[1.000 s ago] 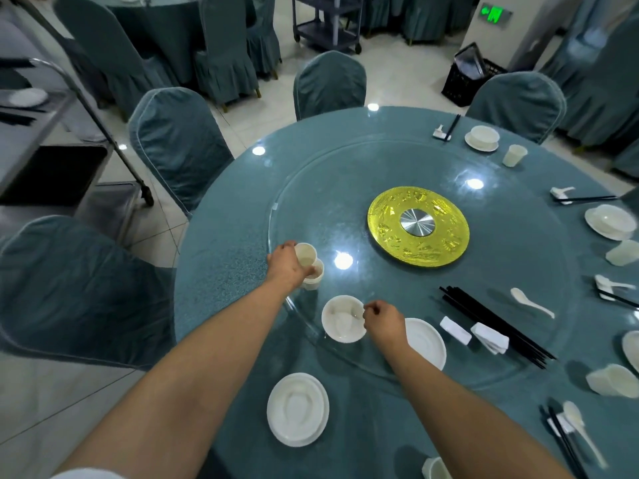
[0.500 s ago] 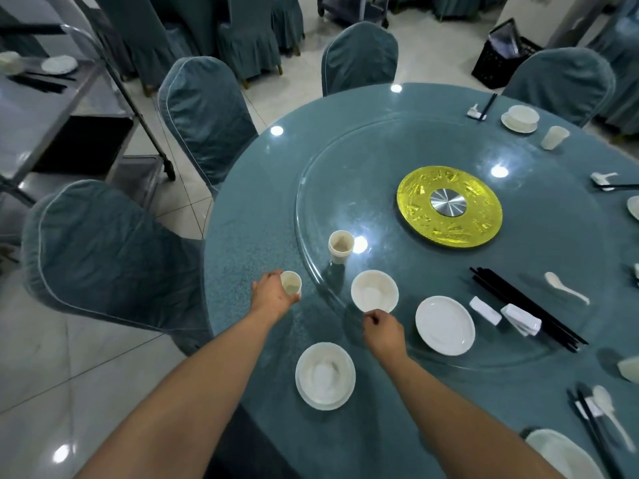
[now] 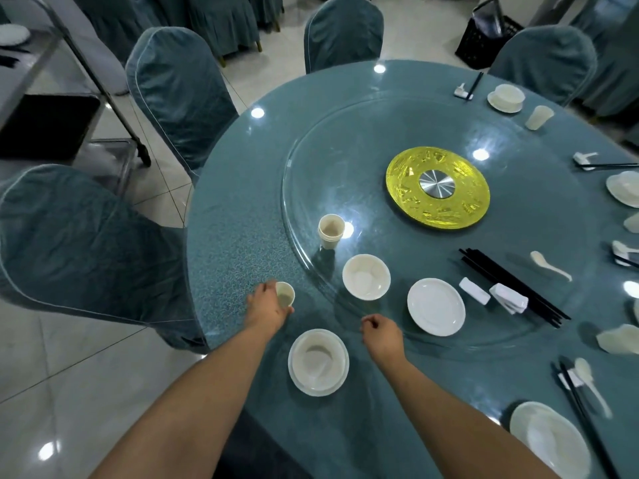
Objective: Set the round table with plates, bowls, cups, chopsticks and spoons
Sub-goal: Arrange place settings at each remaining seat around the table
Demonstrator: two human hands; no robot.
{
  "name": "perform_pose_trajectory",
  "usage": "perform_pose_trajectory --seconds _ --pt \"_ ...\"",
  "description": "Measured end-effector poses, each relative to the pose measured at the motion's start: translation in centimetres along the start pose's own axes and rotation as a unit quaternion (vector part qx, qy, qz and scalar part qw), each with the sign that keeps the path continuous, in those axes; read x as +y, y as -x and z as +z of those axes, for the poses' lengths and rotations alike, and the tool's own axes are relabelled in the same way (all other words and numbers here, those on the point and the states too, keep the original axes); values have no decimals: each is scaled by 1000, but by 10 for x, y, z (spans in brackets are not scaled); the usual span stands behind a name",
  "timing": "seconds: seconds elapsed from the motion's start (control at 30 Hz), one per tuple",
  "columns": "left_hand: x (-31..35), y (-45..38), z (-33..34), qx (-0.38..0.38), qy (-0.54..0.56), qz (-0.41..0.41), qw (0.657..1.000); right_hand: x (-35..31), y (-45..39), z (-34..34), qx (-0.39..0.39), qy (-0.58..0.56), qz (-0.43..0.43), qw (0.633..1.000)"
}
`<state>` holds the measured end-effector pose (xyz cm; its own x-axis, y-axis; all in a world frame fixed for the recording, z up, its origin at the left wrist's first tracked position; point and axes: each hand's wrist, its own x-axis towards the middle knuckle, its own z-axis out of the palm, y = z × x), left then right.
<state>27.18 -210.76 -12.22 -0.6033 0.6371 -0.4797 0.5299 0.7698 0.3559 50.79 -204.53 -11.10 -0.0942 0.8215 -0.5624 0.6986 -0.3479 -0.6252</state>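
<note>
Gripping 1 cup [image 3: 285, 294], left hand [image 3: 268, 307] over teal table [image 3: 228, 257]; right hand [image 3: 382, 331] curled, empty.

glossy glass turntable [image 3: 345, 160], matt cloth chair covers [image 3: 179, 91]

There is one view only, from a wide-angle camera on the person's head. It looks forward and steeply down over the near edge of the round worktop [image 3: 242, 236]. Both forearms reach in from the bottom, close to the lens. The far rim, chairs [image 3: 179, 88] and floor curve away toward the frame's edges.
</note>
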Motion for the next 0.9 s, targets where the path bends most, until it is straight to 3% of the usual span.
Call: perform_pose_trajectory --seconds 0.1,0.23,0.4,0.5,0.9 --pt "3 5 1 -9 -16 -3 1000 3 -1 -5 2 -3 0 1000" --pt "10 13 -4 37 -21 34 999 -1 2 -14 7 6 -8 1000" --pt "59 29 -16 69 23 90 993 -17 2 -43 14 0 -26 1000" --pt "93 36 -16 42 80 107 990 -25 -2 -63 17 -9 -33 999" --pt "229 56 27 -22 88 209 974 8 -40 -176 89 -40 11 995"
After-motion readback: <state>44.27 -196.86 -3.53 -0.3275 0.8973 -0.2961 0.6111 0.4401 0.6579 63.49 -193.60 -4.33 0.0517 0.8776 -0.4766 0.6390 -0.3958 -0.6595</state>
